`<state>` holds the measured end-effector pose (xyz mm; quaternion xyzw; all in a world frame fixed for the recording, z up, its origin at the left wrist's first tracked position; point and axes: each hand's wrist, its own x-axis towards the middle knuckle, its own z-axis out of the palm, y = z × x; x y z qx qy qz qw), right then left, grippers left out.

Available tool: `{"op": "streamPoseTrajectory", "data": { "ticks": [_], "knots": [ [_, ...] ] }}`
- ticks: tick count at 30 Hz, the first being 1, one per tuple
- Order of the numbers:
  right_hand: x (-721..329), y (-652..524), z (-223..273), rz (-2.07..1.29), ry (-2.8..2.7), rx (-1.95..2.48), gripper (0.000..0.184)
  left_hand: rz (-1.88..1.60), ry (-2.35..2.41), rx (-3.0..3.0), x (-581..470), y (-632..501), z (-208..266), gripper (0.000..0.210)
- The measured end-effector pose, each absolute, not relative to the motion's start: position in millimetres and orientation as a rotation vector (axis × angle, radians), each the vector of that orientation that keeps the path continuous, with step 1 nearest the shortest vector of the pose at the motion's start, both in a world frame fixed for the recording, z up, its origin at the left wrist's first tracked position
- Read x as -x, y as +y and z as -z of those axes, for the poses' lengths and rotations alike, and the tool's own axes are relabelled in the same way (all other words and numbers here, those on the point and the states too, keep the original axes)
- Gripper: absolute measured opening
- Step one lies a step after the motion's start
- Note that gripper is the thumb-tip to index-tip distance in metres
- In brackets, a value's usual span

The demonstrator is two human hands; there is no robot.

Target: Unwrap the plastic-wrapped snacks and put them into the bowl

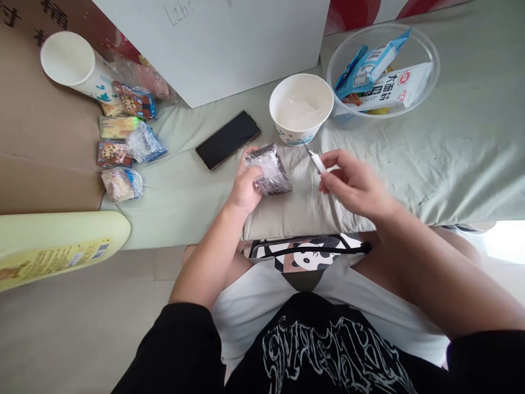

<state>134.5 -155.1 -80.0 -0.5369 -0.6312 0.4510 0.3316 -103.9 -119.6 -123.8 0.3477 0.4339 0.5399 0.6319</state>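
Above the cloth, my left hand (pixel 246 189) is closed on a dark flat packet (pixel 283 174) with crinkled clear plastic over it; the thumb lies on top. Pinched in my right hand (pixel 355 183) is a small tool with a white handle and a thin metal tip (pixel 316 162), pointing away from me towards the paper bowl (pixel 301 123). That bowl is white with a blue print and holds something pale and translucent that I cannot make out. The tool and the packet are apart.
A phone (pixel 228 140) lies left of the bowl. Snack packets (pixel 120 127) and a paper cup (pixel 68 57) line the left side. At right stands a clear plastic tub (pixel 435 71) of snack bags. A white box (pixel 229 49) blocks the back; a yellow-green object (pixel 65 246) juts in left.
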Motion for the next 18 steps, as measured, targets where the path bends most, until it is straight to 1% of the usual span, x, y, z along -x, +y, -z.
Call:
{"op": "streamPoseTrajectory", "data": {
  "ticks": [3,7,13,18],
  "knots": [
    [-112,-168,80,-1.447,-1.506,1.186,0.031,-1.245,1.05,-0.891,96,-121,128,0.053],
    [-98,-174,87,-1.581,-1.444,1.032,0.035,-1.259,1.114,-1.063,90,-123,132,0.062],
    [-95,-165,94,-1.499,-1.379,1.104,0.039,-1.161,1.07,-1.152,90,-125,132,0.061],
    [-97,-163,89,-1.362,-1.536,1.18,0.028,-1.154,1.066,-1.132,93,-123,132,0.059]
  ]
}}
